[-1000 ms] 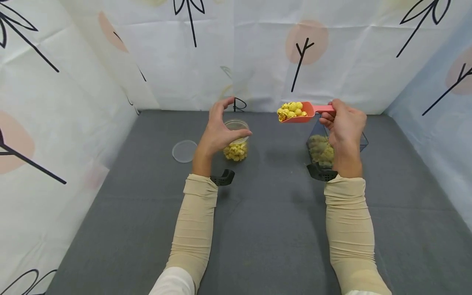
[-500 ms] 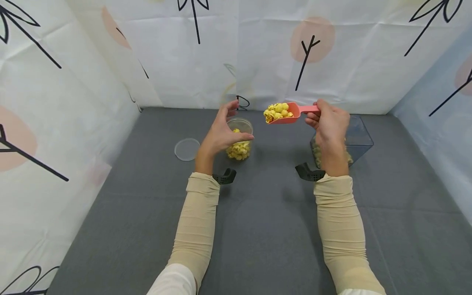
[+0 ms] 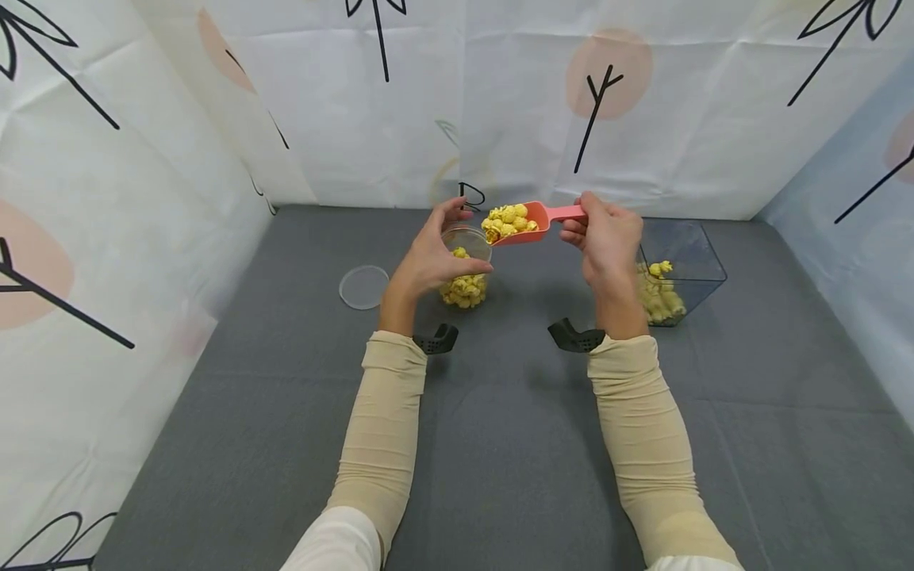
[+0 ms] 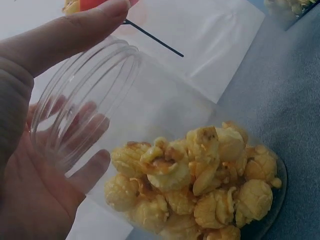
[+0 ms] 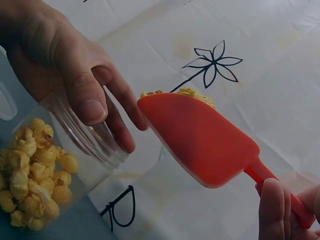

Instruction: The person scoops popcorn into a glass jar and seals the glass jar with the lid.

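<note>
A clear jar partly filled with yellow popcorn stands upright on the grey table. My left hand forms a wide C about its neck, with the thumb in front and the fingers behind; in the left wrist view the thumb is straight and the fingers are seen partly through the plastic. My right hand grips the handle of a red scoop. The scoop, heaped with popcorn, is raised with its lip just above and right of the jar's mouth.
A clear round lid lies left of the jar. To the right, a clear square-sided container holds more popcorn, partly hidden by my right hand and wrist. Patterned white cloth rises behind the table.
My right hand has carried the loaded scoop leftward from above the container to close beside the jar's mouth. My left hand has stayed about the jar's neck, its fingers slightly nearer.
</note>
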Available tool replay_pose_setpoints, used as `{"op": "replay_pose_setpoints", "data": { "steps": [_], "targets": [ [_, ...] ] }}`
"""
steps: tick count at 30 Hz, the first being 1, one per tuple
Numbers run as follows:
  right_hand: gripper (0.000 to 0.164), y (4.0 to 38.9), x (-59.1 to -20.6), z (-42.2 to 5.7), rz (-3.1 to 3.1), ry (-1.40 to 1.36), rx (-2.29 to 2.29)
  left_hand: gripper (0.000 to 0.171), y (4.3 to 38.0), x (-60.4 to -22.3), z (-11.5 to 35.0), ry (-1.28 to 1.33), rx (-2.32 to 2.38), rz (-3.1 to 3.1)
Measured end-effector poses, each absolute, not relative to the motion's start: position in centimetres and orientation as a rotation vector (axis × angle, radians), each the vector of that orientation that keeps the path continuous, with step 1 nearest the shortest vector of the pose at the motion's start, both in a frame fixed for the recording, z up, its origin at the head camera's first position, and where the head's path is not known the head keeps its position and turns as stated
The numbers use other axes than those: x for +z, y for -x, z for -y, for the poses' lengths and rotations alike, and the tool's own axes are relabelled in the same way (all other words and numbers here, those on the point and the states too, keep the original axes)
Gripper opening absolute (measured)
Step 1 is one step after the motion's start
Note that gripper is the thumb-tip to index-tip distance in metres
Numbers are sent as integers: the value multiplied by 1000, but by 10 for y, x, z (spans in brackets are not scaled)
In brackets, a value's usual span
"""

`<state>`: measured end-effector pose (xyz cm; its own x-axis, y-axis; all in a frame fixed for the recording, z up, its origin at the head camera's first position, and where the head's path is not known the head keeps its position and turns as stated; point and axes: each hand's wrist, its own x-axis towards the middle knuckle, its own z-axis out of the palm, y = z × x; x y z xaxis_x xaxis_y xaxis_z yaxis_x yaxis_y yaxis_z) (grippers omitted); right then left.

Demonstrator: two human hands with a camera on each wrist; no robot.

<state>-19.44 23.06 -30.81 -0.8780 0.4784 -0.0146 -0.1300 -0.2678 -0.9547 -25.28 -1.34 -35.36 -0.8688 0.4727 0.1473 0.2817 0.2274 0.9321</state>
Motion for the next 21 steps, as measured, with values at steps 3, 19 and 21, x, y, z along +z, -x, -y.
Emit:
{"op": "replay_pose_setpoints", "data": {
  "steps": [3, 19, 21],
  "targets": [
    [20, 196, -309, -225, 1621, 423, 2195, 106, 255, -355, 14, -714, 1717, -2309],
    [22, 201, -315, -204, 1671, 377, 2130, 110, 259, -361, 16, -669, 1693, -2285],
    [23, 201, -315, -202, 1685, 370, 2107, 110, 259, -361, 16, -665, 1692, -2284]
  ]
}}
